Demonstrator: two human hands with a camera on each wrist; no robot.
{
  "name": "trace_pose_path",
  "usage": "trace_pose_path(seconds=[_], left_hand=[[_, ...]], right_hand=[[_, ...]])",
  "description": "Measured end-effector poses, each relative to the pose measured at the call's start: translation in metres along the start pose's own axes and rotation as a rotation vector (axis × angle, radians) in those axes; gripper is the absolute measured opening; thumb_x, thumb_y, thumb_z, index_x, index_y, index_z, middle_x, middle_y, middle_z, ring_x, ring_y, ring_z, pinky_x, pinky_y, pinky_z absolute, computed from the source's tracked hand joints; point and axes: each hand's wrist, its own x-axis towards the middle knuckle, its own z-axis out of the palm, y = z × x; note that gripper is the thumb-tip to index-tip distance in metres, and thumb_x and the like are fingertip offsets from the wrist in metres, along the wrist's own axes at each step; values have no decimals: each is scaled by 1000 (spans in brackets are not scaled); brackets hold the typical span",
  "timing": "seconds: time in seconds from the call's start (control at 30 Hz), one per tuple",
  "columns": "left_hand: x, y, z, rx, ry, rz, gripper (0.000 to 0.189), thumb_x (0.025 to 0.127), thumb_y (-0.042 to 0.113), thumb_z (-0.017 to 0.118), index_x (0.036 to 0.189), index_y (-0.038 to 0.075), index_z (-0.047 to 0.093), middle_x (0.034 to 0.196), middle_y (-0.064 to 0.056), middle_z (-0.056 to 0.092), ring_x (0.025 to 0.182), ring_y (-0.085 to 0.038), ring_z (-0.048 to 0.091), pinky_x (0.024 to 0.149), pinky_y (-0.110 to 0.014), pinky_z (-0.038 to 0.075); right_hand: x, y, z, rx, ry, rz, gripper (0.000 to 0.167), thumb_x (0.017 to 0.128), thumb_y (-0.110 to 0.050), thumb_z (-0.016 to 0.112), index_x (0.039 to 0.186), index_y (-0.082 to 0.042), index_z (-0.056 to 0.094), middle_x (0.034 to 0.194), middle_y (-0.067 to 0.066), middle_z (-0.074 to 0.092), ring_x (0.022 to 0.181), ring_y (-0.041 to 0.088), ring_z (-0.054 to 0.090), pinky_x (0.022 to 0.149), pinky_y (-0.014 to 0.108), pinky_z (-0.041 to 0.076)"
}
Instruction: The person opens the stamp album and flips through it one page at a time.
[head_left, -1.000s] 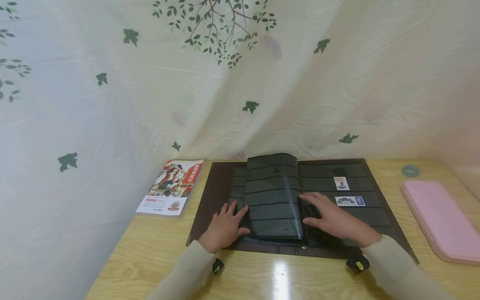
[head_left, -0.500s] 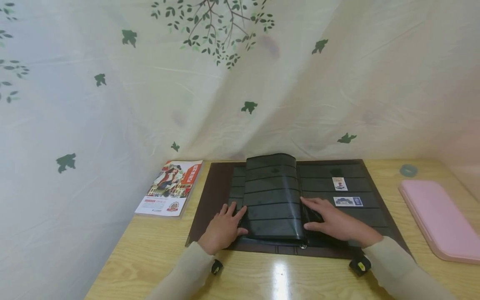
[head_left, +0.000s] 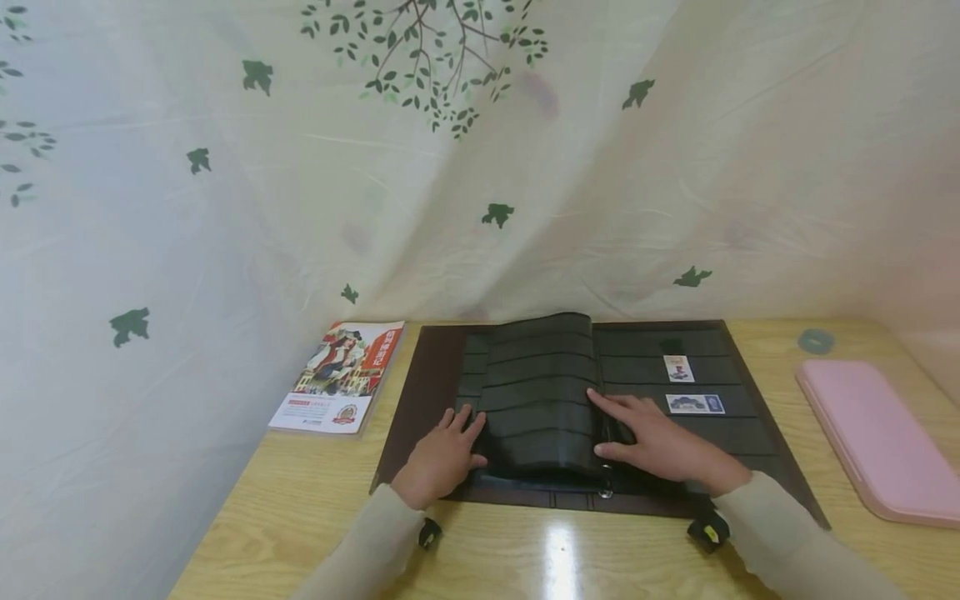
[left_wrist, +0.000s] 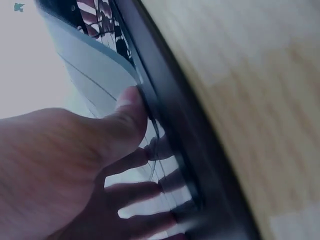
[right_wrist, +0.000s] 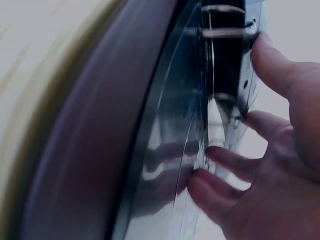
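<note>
A stamp album with a dark brown cover [head_left: 423, 379] lies open on the table, its black pages crossed by strip pockets. One or more pages [head_left: 536, 379] bulge up left of the binder rings [right_wrist: 225, 33]. My left hand [head_left: 437, 464] rests with spread fingers at the left edge of these pages. In the left wrist view its thumb [left_wrist: 129, 112] touches the page edge. At the binding, my right hand [head_left: 663, 440] touches the bulging pages with extended fingers. Two stamps, a small upright one [head_left: 678, 368] and a wider blue one [head_left: 696, 404], sit on the right page.
A colourful booklet [head_left: 337, 379] lies on the wooden table [head_left: 300, 500] left of the album. To the right are a pink case [head_left: 881, 437] and a small round bluish-green object [head_left: 816, 341]. A patterned curtain [head_left: 420, 225] hangs behind.
My right hand has shifted left onto the bulging pages. Their surface has changed from a smooth curve to a wavier, lower shape. My left hand has slid slightly left.
</note>
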Motion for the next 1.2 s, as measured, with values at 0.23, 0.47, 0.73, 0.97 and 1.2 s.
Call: trace_pose_path(seconds=[0.23, 0.47, 0.73, 0.97, 1.2], left_hand=[[-3, -10, -6, -55, -60, 72, 61, 93, 28, 62, 139, -5, 42, 148, -21, 31, 133, -38, 32, 98, -40, 39], [-2, -21, -8, -161, -142, 52, 65, 92, 26, 64, 145, 2, 35, 153, -12, 22, 136, -29, 28, 99, -39, 38], [-3, -24, -9, -215, -166, 46, 61, 91, 31, 63, 144, 11, 40, 153, -12, 23, 136, -29, 30, 100, -44, 36], [-4, -20, -6, -246, -103, 48, 65, 87, 38, 69, 136, 3, 44, 148, -22, 25, 136, -38, 25, 100, -46, 36], [-5, -18, -6, -262, -117, 17, 61, 86, 36, 69, 133, 5, 45, 148, -25, 23, 135, -47, 18, 101, -52, 32]], right_hand=[[3, -11, 2, -64, 8, 17, 78, 85, -55, 61, 149, -21, 32, 143, 24, 32, 123, 43, 31, 85, 60, 39], [4, -17, 2, -88, 10, 17, 77, 85, -57, 61, 147, -19, 37, 142, 26, 32, 120, 43, 33, 82, 60, 41], [5, -11, 1, -16, 31, 44, 79, 87, -54, 60, 149, -14, 32, 141, 24, 32, 124, 45, 31, 86, 62, 39], [0, -1, -6, 12, 88, 56, 70, 92, -47, 58, 142, -2, 40, 135, 27, 39, 121, 47, 37, 89, 62, 37], [-15, 14, -17, -23, 138, 87, 65, 92, -42, 60, 138, 1, 44, 131, 27, 42, 118, 47, 40, 87, 61, 38]])
